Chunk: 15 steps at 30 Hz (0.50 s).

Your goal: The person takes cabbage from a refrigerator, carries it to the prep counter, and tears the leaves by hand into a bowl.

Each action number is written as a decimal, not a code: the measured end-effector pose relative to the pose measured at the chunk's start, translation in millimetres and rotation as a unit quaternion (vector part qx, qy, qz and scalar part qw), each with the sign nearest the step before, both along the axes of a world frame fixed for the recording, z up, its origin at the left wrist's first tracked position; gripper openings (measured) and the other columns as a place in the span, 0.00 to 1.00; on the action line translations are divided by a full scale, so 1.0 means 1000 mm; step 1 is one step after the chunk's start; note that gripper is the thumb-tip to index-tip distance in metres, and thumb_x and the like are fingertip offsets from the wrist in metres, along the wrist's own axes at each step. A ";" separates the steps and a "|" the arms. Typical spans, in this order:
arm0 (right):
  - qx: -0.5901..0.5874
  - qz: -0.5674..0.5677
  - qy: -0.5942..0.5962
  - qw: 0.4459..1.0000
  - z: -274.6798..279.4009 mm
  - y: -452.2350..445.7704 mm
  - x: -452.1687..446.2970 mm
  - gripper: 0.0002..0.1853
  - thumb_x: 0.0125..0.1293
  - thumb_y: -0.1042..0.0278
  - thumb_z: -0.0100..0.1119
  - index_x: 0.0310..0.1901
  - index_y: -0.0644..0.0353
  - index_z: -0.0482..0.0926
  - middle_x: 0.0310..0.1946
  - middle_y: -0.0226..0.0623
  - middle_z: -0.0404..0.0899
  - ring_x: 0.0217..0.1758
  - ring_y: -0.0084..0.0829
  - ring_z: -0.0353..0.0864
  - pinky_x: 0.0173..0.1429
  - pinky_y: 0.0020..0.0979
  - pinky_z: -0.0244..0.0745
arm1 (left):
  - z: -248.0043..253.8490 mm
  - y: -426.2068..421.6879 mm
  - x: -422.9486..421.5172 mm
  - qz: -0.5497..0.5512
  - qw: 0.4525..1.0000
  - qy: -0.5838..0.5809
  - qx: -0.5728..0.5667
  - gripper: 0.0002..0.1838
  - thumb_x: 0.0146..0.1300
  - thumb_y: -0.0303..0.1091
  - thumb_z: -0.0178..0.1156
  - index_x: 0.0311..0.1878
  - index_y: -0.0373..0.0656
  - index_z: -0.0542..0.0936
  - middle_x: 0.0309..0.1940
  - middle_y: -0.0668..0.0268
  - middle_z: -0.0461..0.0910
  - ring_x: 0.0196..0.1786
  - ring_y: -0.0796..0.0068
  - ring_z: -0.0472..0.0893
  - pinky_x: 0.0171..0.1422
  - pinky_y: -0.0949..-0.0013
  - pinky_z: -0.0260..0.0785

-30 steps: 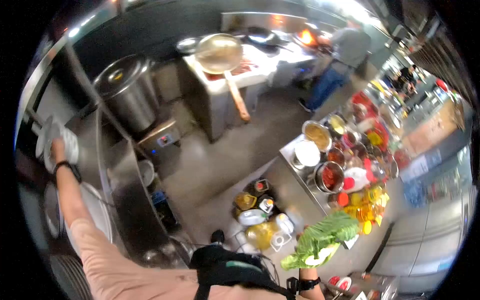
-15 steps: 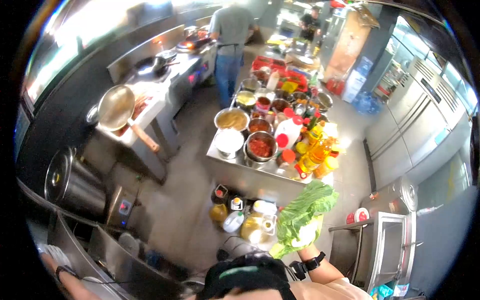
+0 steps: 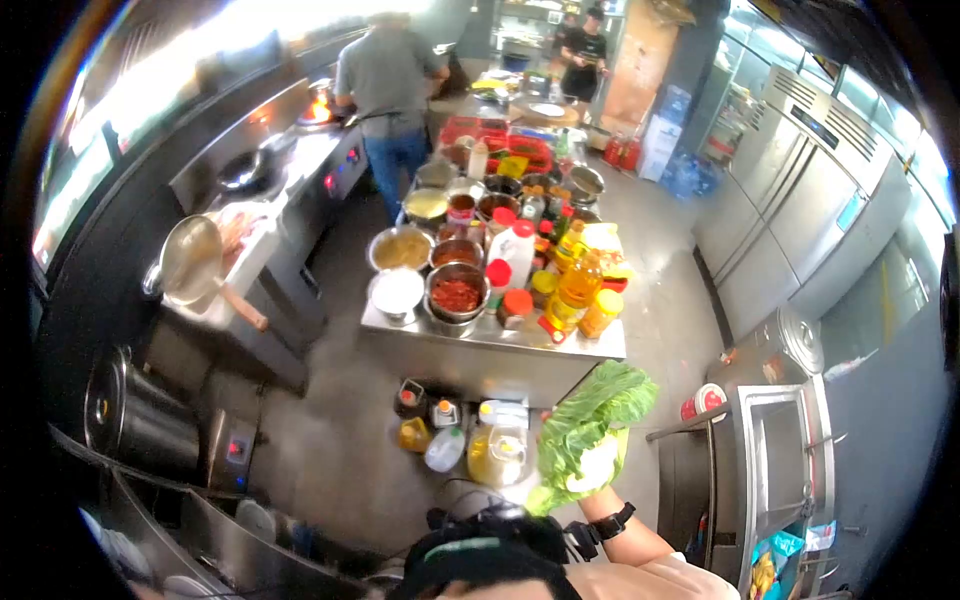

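Observation:
A head of green leafy cabbage (image 3: 590, 425) with a bright, pale lower part is gripped in my right hand (image 3: 598, 502). The leaves cover most of that hand, and a dark band circles the wrist below it. The cabbage is held up in front of the near right corner of the steel table (image 3: 470, 352). My left hand is outside the visible picture. On the table stand a steel bowl of red food (image 3: 456, 293), a white bowl (image 3: 398, 292) and an oil bottle (image 3: 579, 282).
Several jugs (image 3: 497, 455) stand on the floor before the table. To the left are a stove counter, a long-handled pan (image 3: 192, 260) and a large pot (image 3: 150, 420). A steel sink (image 3: 780, 440) and fridge (image 3: 800, 180) stand right. A person (image 3: 385, 90) works by the flame.
The view has swung right, so the table and stove sit further left. My left forearm has dropped out at the lower left. My right hand still holds the cabbage.

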State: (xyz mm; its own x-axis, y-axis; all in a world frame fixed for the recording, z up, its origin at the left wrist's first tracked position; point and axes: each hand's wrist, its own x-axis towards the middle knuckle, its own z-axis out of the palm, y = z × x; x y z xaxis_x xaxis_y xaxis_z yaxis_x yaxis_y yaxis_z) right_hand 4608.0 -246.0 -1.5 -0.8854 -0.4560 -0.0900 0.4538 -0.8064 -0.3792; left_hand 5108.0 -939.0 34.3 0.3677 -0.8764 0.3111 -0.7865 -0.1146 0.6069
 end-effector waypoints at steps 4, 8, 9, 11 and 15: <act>-0.018 -0.030 -0.025 0.999 -0.005 0.063 -0.006 0.28 0.74 0.47 0.42 0.64 0.61 0.69 0.59 0.49 0.74 0.58 0.42 0.76 0.65 0.45 0.72 | 0.012 0.040 -0.012 -0.025 0.999 0.039 -0.017 0.29 0.70 0.51 0.50 0.62 0.36 0.73 0.60 0.49 0.75 0.62 0.55 0.75 0.67 0.53 0.65; 0.014 -0.070 -0.050 0.996 0.006 0.140 -0.012 0.32 0.73 0.44 0.44 0.64 0.66 0.67 0.56 0.48 0.75 0.53 0.41 0.77 0.56 0.43 0.77 | 0.040 0.078 -0.032 -0.068 0.993 0.088 -0.045 0.29 0.70 0.51 0.50 0.63 0.35 0.73 0.60 0.49 0.74 0.62 0.56 0.75 0.67 0.53 0.65; 0.013 -0.076 -0.057 0.995 0.010 0.163 -0.019 0.32 0.73 0.44 0.44 0.64 0.66 0.67 0.56 0.48 0.75 0.53 0.41 0.77 0.56 0.43 0.77 | 0.049 0.091 -0.043 -0.085 0.989 0.107 -0.055 0.29 0.70 0.51 0.50 0.63 0.35 0.73 0.61 0.49 0.74 0.62 0.56 0.74 0.67 0.53 0.65; -0.008 -0.084 -0.058 0.995 0.007 0.219 -0.028 0.35 0.72 0.41 0.44 0.65 0.69 0.65 0.55 0.48 0.75 0.52 0.41 0.77 0.55 0.42 0.77 | 0.071 0.119 -0.061 -0.124 0.978 0.153 -0.071 0.29 0.70 0.50 0.51 0.63 0.35 0.72 0.61 0.49 0.74 0.62 0.56 0.74 0.68 0.54 0.65; -0.045 -0.086 -0.047 0.994 -0.001 0.331 -0.059 0.33 0.71 0.40 0.44 0.66 0.61 0.67 0.60 0.44 0.73 0.62 0.41 0.72 0.64 0.41 0.71 | 0.114 0.190 -0.122 -0.203 0.947 0.237 -0.072 0.29 0.71 0.50 0.51 0.64 0.34 0.71 0.61 0.49 0.74 0.63 0.57 0.74 0.68 0.54 0.64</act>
State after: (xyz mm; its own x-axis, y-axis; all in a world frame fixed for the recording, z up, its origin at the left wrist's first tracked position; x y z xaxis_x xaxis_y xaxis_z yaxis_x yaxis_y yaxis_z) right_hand 4549.0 84.7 -2.5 -0.9407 -0.3081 -0.1421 0.3360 -0.9043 -0.2633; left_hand 4985.7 -749.0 148.7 0.1372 -0.9364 0.3229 -0.3823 0.2507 0.8894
